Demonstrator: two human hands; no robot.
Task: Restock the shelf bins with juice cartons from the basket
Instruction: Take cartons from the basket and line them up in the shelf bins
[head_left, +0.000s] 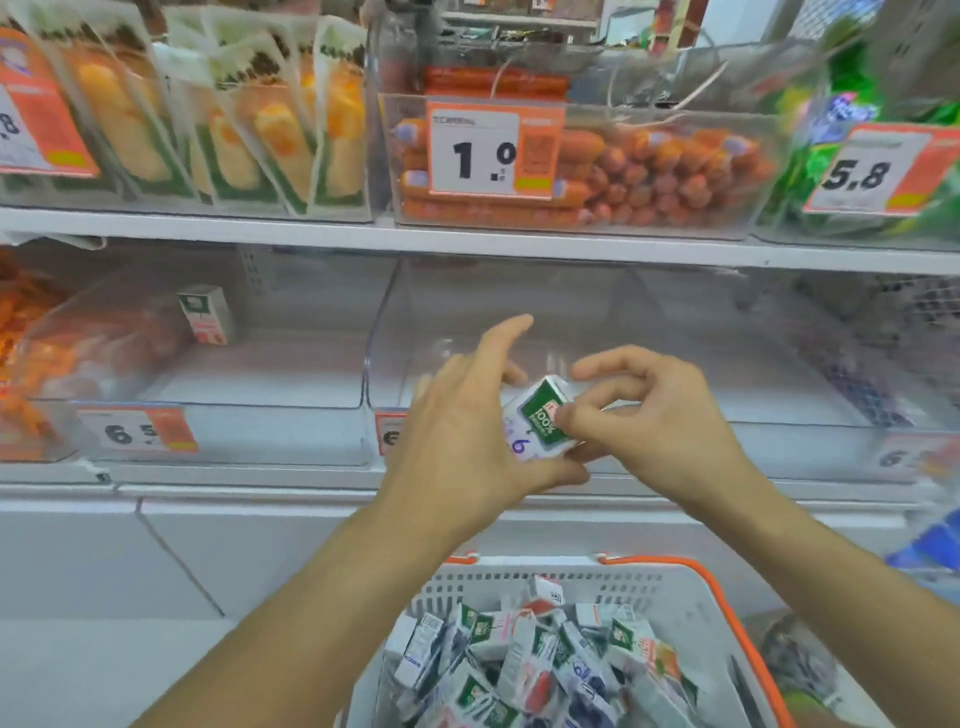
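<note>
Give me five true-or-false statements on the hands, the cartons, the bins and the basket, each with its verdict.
1. Both hands hold one carton between them. True: the left hand and the right hand both grip it.
2. The basket is empty. False: it holds a heap of cartons.
3. The left bin on the lower shelf already holds one upright carton. True.
4. The held carton lies on the floor of the middle bin. False: it is held at the bin's front edge.
5. The tag on the sausage bin reads 9.9. False: it reads 1.0.
</note>
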